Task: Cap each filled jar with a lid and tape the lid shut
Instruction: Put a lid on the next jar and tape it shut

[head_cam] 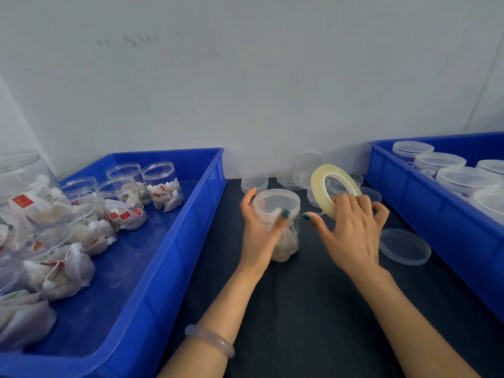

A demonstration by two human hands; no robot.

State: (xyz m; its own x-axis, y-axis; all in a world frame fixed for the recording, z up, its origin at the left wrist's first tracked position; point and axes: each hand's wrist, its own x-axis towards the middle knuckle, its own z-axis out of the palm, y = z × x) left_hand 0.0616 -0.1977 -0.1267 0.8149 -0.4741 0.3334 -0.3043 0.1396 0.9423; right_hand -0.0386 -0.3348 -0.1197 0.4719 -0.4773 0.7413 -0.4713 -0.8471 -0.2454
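Note:
A clear plastic jar (283, 241) filled with white tea bags stands on the dark table between my hands, with a translucent lid (276, 201) on top. My left hand (257, 233) wraps around the jar's left side, thumb pressed on the lid's rim. My right hand (351, 230) holds a pale yellow roll of clear tape (324, 197) upright just right of the jar. A thin strip of tape runs from the roll toward the lid.
A blue tray (152, 268) on the left holds several uncapped filled jars (161, 186). Another blue tray (425, 203) on the right holds capped jars (440, 162). Loose lids (255, 183) lie by the wall, and one lid (404, 246) rests near my right hand.

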